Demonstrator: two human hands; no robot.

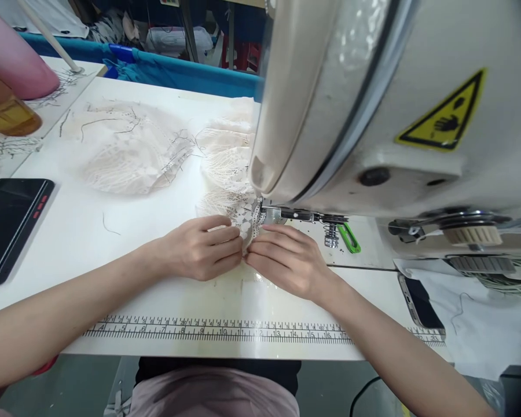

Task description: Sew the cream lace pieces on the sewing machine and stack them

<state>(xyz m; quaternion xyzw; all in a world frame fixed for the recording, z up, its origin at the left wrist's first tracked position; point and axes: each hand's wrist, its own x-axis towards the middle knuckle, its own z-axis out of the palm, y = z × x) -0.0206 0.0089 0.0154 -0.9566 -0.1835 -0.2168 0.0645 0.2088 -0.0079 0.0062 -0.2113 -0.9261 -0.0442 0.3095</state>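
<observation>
Pinching a scrap of white lace under a sewing machine, both hands close together.

Looming at the right, the sewing machine [395, 104] fills the far right and hides the tabletop [91, 243] behind it; a yellow warning sticker [445, 113] sits on its casing; a black phone [11, 226] lies at the left, a second phone [421, 304] at the near right, a heap of lace pieces [130, 150] far left of the machine, a printed ruler [217, 331] along the near edge; the left hand [204, 249] and right hand [286, 260] meet fingertip to fingertip, fingers curled and pressed on the lace piece [249, 223], which lies just before the needle area, touching both hands.
</observation>
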